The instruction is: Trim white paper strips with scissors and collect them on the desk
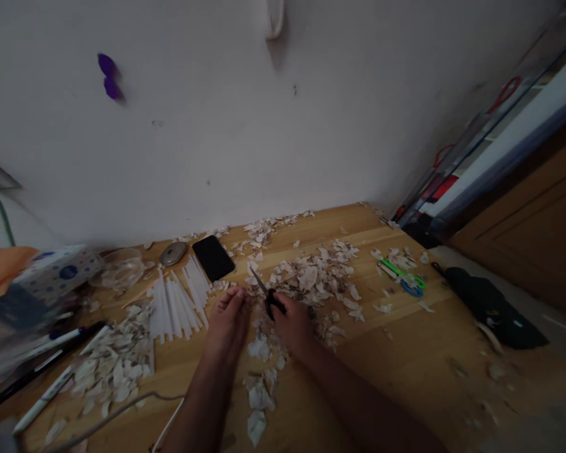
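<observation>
My right hand (292,321) grips a pair of black-handled scissors (259,282), their blades pointing up and left. Close by on the left, my left hand (226,314) has its fingers pinched together, and whatever sits between them is too small to make out. Beyond both hands spreads a heap of thin pale flakes (311,275), dry and papery. More flakes (259,393) trail toward me between my forearms. A fan of white strips (172,308) lies left of my left hand.
Behind the strips are a black phone (213,258) and a small oval metal object (173,253). Another flake pile (117,365), pens (42,402) and a cable (117,409) occupy the left side. Green-and-blue-handled scissors (403,277) rest at right. A wall (245,138) bounds the wooden table (382,384).
</observation>
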`<state>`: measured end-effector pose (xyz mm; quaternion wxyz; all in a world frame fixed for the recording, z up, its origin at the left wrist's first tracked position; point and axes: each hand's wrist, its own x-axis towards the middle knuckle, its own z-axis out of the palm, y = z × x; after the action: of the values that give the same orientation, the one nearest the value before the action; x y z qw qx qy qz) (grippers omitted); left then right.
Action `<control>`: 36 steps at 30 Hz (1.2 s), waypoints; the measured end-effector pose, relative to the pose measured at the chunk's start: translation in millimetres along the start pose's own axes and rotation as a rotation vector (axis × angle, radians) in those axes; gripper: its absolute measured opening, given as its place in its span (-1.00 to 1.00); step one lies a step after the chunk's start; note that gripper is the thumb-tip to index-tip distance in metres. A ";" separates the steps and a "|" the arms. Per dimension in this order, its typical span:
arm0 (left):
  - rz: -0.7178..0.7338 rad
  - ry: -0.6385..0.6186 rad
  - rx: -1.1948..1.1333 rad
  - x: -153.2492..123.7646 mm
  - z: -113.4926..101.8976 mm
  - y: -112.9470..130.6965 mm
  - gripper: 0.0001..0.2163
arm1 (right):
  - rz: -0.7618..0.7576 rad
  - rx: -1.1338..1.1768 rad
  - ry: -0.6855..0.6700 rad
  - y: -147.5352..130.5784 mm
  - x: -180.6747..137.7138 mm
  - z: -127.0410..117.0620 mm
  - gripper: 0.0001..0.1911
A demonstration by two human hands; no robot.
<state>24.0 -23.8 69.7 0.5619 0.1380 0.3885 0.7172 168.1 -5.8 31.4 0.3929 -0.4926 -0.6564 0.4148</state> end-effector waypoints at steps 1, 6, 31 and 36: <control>0.008 -0.003 0.005 0.7 -0.7 -0.9 -0.72 | 0.009 0.004 0.007 0.4 0.5 -0.4 -0.76; 0.017 -0.001 0.075 4.3 -6.3 -11.8 -0.64 | 0.013 -0.057 -0.026 -5.8 -1.1 -3.4 -0.76; 0.079 0.002 0.206 1.5 -3.3 -4.0 -0.70 | -0.064 -0.296 -0.033 -13.0 -5.3 0.2 -0.79; 0.106 0.003 0.275 3.0 -4.0 2.7 -0.68 | -0.009 -0.308 -0.076 -11.1 -2.7 -0.9 -0.78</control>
<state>18.6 -22.9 68.2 0.4986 0.2329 0.4759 0.6860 165.9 -10.1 41.8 0.2894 -0.5281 -0.7288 0.3259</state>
